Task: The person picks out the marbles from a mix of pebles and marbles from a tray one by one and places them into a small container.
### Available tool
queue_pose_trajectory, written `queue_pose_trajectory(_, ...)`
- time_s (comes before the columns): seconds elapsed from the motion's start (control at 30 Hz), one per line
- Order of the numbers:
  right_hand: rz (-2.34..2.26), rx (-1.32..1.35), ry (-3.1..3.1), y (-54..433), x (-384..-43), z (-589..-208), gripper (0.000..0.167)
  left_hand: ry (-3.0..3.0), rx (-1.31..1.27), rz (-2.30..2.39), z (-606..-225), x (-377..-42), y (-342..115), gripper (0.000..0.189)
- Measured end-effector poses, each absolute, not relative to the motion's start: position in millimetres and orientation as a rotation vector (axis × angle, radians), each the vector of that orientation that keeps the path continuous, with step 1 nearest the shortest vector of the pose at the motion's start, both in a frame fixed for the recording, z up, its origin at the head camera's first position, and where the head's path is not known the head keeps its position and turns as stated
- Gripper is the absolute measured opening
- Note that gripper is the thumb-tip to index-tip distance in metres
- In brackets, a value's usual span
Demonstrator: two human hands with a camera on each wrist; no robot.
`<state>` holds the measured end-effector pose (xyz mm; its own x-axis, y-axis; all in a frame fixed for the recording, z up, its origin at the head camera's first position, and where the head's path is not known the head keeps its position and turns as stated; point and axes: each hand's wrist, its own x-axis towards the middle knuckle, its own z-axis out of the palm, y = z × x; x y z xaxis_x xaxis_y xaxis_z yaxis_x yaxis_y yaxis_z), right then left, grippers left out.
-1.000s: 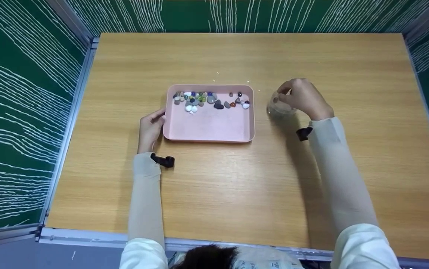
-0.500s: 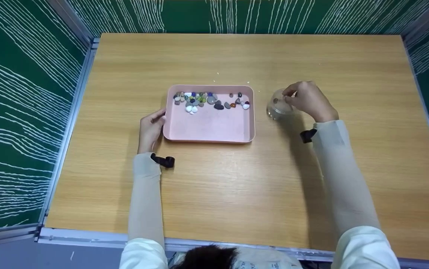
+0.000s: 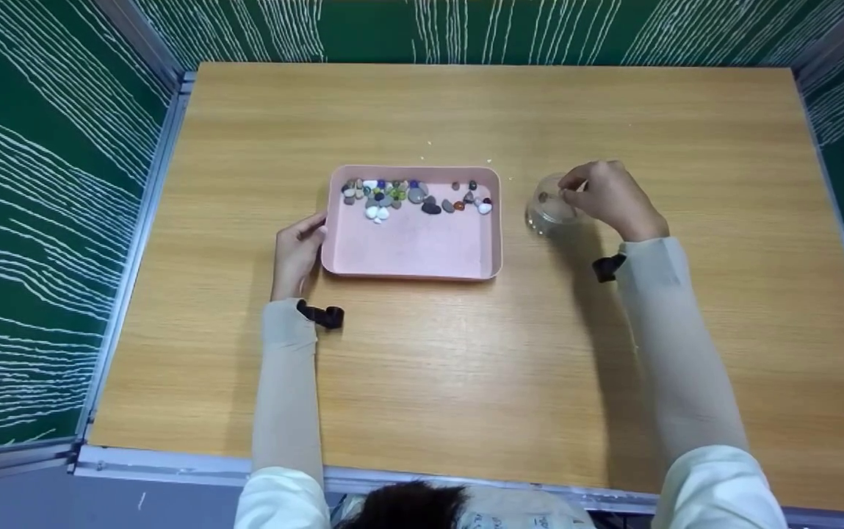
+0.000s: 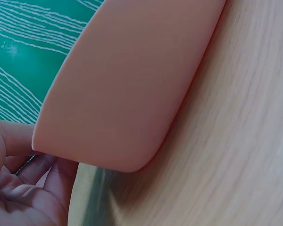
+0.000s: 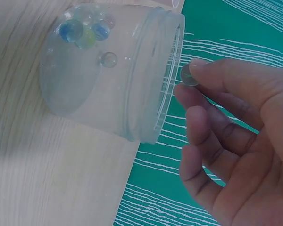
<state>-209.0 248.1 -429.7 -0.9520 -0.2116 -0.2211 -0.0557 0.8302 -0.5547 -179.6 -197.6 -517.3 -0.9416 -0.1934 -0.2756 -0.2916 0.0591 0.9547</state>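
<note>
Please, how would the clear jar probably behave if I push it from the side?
The jar probably keeps its shape, as its wall looks evenly round and undented. It may slide rather than tip, since its base looks broad. The loose marbles inside would likely roll, being round.

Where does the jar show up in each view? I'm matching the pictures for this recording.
Head: the jar is right of the tray, partly covered by the right hand.
Left wrist: not in it; the tray takes up the middle.
Right wrist: the jar is at upper left, its mouth towards the right hand.
Shared landmark: the green wall with white lines, in all three views.
</note>
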Motion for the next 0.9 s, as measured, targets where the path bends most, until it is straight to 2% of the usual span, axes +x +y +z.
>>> queue_pose_trajectory(0.9,-0.833,-0.175,2.723,250.7,-207.1,-431.4,0.026,2.217,-0.535,2.037,-516.7,-178.8,-196.9,0.036)
